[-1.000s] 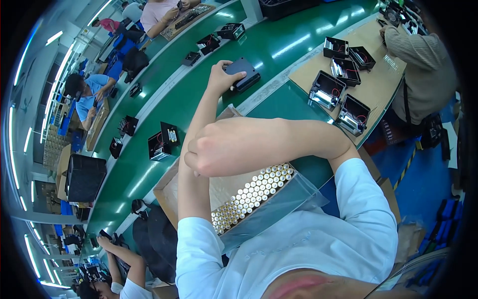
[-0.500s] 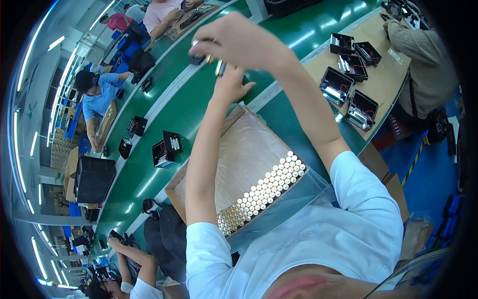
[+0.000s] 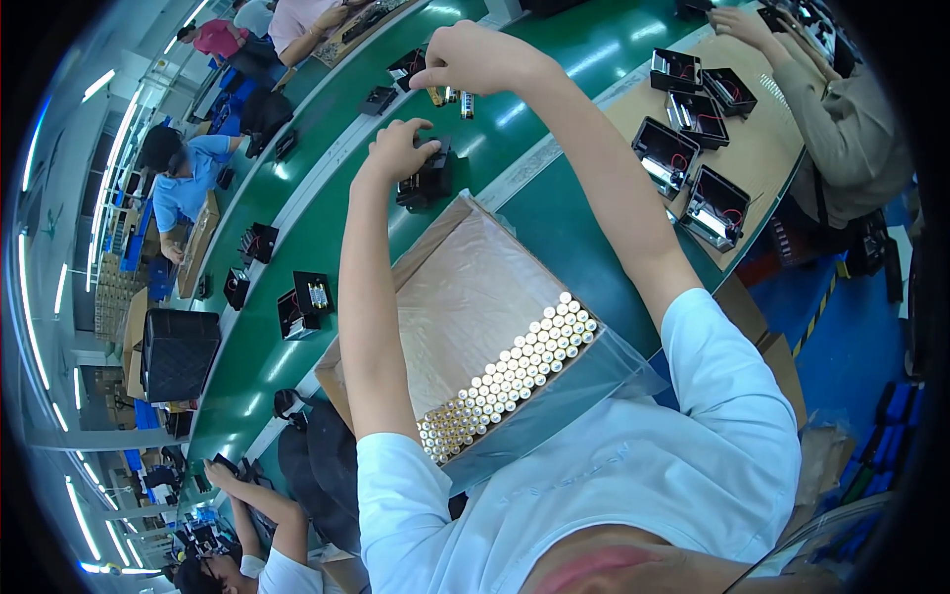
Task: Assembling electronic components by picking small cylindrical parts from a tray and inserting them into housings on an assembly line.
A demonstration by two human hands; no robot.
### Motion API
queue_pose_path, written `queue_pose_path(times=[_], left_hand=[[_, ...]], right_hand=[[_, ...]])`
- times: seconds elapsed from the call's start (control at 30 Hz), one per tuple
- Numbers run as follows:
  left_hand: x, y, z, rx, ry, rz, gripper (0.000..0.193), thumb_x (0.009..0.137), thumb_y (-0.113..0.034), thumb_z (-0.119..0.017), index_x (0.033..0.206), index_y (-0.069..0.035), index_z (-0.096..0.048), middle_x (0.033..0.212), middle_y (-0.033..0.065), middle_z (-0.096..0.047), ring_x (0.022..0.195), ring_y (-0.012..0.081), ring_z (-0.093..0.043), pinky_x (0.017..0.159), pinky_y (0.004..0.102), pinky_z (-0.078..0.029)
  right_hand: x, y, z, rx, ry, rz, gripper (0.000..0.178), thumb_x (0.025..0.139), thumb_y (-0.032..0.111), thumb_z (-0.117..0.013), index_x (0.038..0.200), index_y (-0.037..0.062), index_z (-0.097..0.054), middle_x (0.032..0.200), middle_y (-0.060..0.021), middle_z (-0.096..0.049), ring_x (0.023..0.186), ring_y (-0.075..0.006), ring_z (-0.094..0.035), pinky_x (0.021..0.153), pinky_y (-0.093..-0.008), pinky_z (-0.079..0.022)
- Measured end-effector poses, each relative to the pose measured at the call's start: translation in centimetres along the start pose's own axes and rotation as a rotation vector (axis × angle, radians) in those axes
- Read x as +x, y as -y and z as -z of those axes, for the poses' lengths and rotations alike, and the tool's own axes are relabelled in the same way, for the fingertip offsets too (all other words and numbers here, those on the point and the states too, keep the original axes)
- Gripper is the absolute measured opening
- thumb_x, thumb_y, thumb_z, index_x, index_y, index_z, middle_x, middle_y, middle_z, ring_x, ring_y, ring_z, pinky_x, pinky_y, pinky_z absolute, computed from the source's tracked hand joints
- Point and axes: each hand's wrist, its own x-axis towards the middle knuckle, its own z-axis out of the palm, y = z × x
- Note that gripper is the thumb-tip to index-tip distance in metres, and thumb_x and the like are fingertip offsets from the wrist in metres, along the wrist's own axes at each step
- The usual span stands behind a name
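Note:
My right hand [image 3: 479, 61] is closed around several cylindrical batteries [image 3: 466, 106], whose ends stick out below its fingers. Lower and to the left, my left hand [image 3: 398, 154] has its thumb and index finger apart with nothing between them. Just beside it on the green surface is a black box [image 3: 426, 182], partly covered by the fingers; whether they touch it I cannot tell. Between my forearms a lined cardboard box [image 3: 465, 259] holds rows of upright batteries [image 3: 534, 348] packed along its near side.
Along the green conveyor [image 3: 282, 371] stand more black boxes, including an open one with batteries [image 3: 315, 293]. Several open black cases with red wires [image 3: 698, 117] lie on a tan board [image 3: 760, 163] at right, beside a co-worker [image 3: 851, 134]. Other people work at the left.
My hands have moved apart: the left went down and left to the black box, the right slightly right with the batteries. Boxes on the conveyor have shifted left.

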Motion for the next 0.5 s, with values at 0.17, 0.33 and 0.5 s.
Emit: queue_pose_path(times=[0.17,0.33,0.5], left_hand=[[-0.4,1.7,2.1,-0.083,0.074,-0.041,0.032,0.089,-0.03,-0.067,0.106,-0.002,-0.067,0.094,0.0111,-0.066,0.091,0.0268,-0.065,0.082,0.0417,-0.051],[-1.2,2.1,2.9,-0.416,0.089,-0.017,0.033,0.091,-0.028,-0.066,0.11,-0.002,-0.06,0.096,0.0128,-0.063,0.093,0.0253,-0.065,0.077,0.0399,-0.054],[-1.6,2.2,1.4,-1.003,0.036,0.054,0.042,0.092,-0.028,-0.067,0.124,-0.008,-0.048,0.108,0.0171,-0.058,0.096,0.026,-0.064,0.077,0.0429,-0.056]], right_hand=[[1.2,-1.3,-2.0,0.0,0.04,-0.036,0.042,0.09,0.037,-0.068,0.073,-0.0012,-0.071,0.059,-0.0086,-0.059,0.047,-0.0186,-0.049,0.051,-0.0315,-0.047],[1.5,-1.0,-3.1,0.062,0.07,-0.092,0.044,0.09,0.038,-0.067,0.072,-0.002,-0.07,0.058,-0.0083,-0.059,0.047,-0.0195,-0.053,0.053,-0.0312,-0.049],[2.1,-1.1,-5.6,0.073,0.058,-0.133,0.046,0.089,0.04,-0.067,0.071,-0.0029,-0.071,0.058,-0.0094,-0.061,0.048,-0.02,-0.058,0.055,-0.0321,-0.052]])
